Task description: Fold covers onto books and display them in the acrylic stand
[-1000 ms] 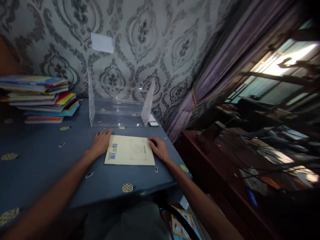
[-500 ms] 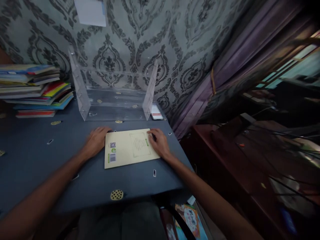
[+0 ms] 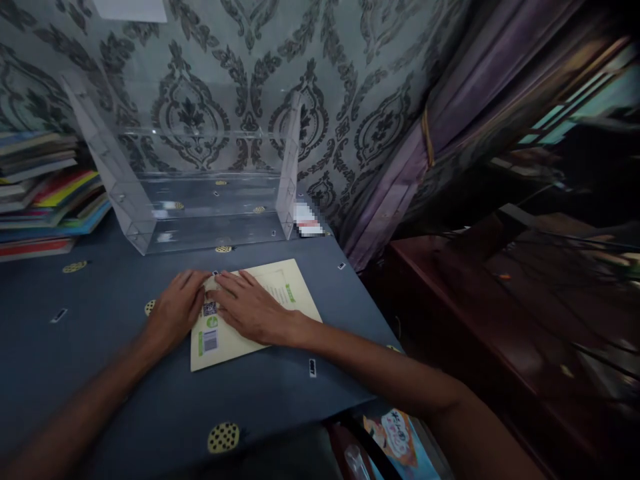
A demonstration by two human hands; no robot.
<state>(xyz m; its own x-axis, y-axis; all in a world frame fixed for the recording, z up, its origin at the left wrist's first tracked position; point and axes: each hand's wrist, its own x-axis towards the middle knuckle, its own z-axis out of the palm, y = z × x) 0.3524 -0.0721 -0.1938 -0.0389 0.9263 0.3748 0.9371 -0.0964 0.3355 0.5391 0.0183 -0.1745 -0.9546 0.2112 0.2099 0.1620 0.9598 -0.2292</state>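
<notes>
A pale cream book [image 3: 255,337] lies flat on the table, its printed cover up, with a green-edged barcode and a square code near the left end. My right hand [image 3: 250,310] rests palm down across its left half, fingers stretched toward the upper left corner. Beside that corner, my left hand [image 3: 177,303] touches the book's left edge, its fingers extended and almost meeting those of the right hand. Part of the cover print is hidden under the right hand.
Behind the book stands a clear plastic rack [image 3: 215,217] against the patterned wall. A stack of books [image 3: 50,200] is at the left, and a blurred-out white item [image 3: 309,223] sits right of the rack. The dark blue table [image 3: 125,420] ends at the right, near a reddish-brown surface [image 3: 475,320].
My right hand has slid left across the cover from the book's right edge to its left end. The left hand stays by the left edge. The view has shifted closer.
</notes>
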